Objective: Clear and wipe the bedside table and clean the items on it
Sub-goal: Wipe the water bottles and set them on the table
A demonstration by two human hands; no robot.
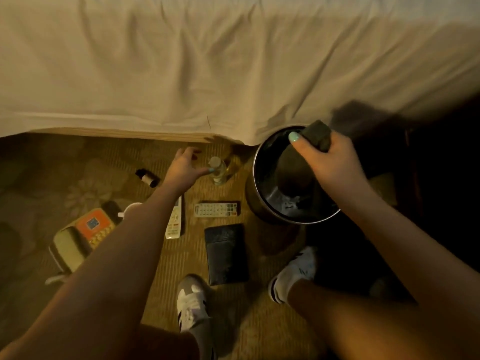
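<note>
Bottle (217, 168) | upright on carpet, beside bin (255, 165) | likely light, smooth, slippery; grip body below cap | left hand (183, 167) spread, empty, thumb at cap | right hand (327, 159) grips cloth (318, 135)

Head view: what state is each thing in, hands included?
left hand, open, fingers spread, thumb by the clear bottle.
right hand, grip closed round a dark cloth above the bin.
clear bottle, upright, capped.
small bottle, lying on its side.
bin, upright, open-topped, dark liner inside.
white remote, flat, face up.
grey remote, flat, face up.
black folder, closed, flat.
</note>
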